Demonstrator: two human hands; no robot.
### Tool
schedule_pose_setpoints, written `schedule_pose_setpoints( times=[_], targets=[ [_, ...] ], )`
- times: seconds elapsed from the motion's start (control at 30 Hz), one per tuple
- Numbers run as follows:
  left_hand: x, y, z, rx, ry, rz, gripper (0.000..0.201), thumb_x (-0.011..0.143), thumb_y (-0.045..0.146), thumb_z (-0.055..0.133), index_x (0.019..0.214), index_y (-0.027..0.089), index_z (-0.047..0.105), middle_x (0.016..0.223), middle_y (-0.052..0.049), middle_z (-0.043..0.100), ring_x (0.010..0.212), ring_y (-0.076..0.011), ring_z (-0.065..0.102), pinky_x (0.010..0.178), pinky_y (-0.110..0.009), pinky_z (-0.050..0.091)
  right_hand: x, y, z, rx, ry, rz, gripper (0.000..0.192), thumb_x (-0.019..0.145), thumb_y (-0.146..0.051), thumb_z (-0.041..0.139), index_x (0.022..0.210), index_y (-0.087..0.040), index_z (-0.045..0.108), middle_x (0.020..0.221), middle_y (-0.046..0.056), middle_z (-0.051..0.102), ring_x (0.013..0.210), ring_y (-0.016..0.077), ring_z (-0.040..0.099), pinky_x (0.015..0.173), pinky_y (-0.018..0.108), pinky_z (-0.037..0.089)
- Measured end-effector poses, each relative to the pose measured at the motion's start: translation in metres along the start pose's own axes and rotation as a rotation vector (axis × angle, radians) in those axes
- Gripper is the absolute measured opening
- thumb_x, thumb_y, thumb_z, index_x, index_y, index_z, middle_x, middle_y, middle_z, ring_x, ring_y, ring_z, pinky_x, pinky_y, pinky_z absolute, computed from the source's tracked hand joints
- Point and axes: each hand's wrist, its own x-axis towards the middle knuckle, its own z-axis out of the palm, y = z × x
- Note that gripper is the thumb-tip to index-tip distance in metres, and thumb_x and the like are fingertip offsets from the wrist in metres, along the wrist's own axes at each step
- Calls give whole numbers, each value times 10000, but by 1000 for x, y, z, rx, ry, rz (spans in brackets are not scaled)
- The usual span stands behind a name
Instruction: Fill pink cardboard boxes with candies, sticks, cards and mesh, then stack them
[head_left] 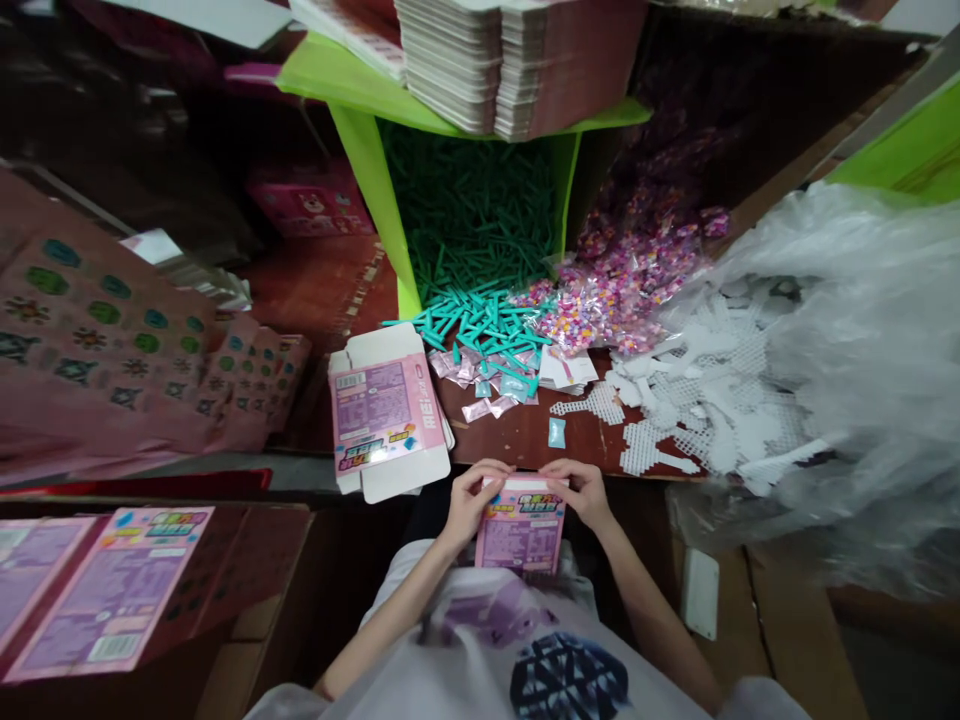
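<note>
Between my two hands is a pink and purple printed box (521, 530), held against my lap at the table's front edge. My left hand (480, 493) grips its far left corner, fingers closed on the edge. On the far right corner, my right hand (579, 490) pinches the same edge. Just beyond lie a small blue packet (556, 432), several pink packets (487, 408) and a white lattice paddle shape (592, 404). To the left rests a stack of flattened pink boxes (386, 410) with white flaps.
A green bin (409, 270) spills teal pen-like sticks (480, 320). Bags of colourful beads (607, 300) lie right of it. White lattice pieces (712, 390) spill from a clear plastic bag (862, 380). Finished-looking pink boxes (112, 590) stand in a carton at left; a white phone-like object (701, 594) lies right.
</note>
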Motion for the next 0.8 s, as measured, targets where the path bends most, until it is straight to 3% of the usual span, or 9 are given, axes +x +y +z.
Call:
schedule_pose_setpoints(
  times=[0.17, 0.27, 0.37, 0.4, 0.47, 0.5, 0.57, 0.7, 0.8],
  targets=[
    [-12, 3, -18, 227, -128, 78, 123, 774, 275, 640, 804, 179, 711, 973, -131, 684, 934, -238, 634, 841, -382, 479, -10, -11, -13, -280, -194, -49, 230, 689, -236, 733, 916, -272, 729, 966, 67, 708, 919, 293, 660, 861, 485, 505],
    [-11, 19, -24, 408, -172, 106, 138, 720, 283, 696, 832, 204, 713, 1085, -133, 661, 980, -246, 632, 851, -367, 484, -16, -17, -13, -371, -276, -87, 212, 748, -251, 684, 951, -304, 718, 1016, 56, 693, 964, 296, 647, 908, 516, 478],
    [-7, 64, -24, 574, -267, 164, 102, 724, 284, 689, 805, 226, 713, 1009, -105, 688, 886, -226, 661, 779, -320, 508, -12, -27, -17, -346, -370, -141, 297, 737, -393, 690, 1011, -279, 709, 1068, 92, 675, 1034, 332, 610, 940, 533, 447],
    [-7, 87, -26, 603, -300, 204, 92, 745, 267, 668, 818, 233, 713, 952, -94, 700, 844, -215, 668, 750, -307, 514, -7, -32, -20, -277, -344, -173, 387, 733, -481, 666, 1046, -256, 699, 1097, 111, 662, 1058, 348, 593, 946, 537, 438],
    [-12, 139, -34, 664, -287, 341, 177, 774, 204, 633, 928, 248, 709, 986, -92, 693, 904, -218, 659, 791, -317, 519, 9, -42, -22, -66, -152, -272, 523, 769, -595, 552, 1112, -218, 669, 1133, 134, 644, 1078, 359, 577, 945, 545, 424],
    [-17, 168, -42, 725, -213, 430, 295, 765, 151, 632, 1037, 254, 679, 1018, -90, 685, 943, -225, 650, 828, -341, 519, 19, -47, -19, 35, -27, -317, 525, 802, -586, 503, 1132, -208, 655, 1141, 135, 639, 1077, 353, 577, 940, 546, 420],
    [-30, 225, -67, 888, 96, 733, 431, 692, 85, 682, 1079, 270, 651, 987, -51, 684, 926, -222, 649, 802, -369, 544, 42, -55, -6, 127, 133, -338, 426, 838, -485, 499, 1124, -208, 650, 1112, 122, 652, 1039, 326, 596, 921, 532, 423],
    [-50, 309, -150, 1276, 576, 1187, 396, 571, 167, 801, 943, 216, 676, 1045, 12, 628, 991, -223, 616, 867, -446, 536, 80, -44, 60, -125, -21, -208, 306, 775, -371, 636, 1031, -209, 676, 1040, 106, 666, 948, 279, 605, 887, 467, 441],
    [-56, 338, -214, 1334, 835, 1203, 462, 602, 297, 797, 1009, 146, 639, 1090, 12, 592, 1005, -230, 612, 879, -482, 512, 98, -14, 119, -228, -39, -277, 319, 729, -376, 678, 995, -201, 678, 1031, 108, 646, 978, 272, 565, 910, 439, 415]
  ],
)
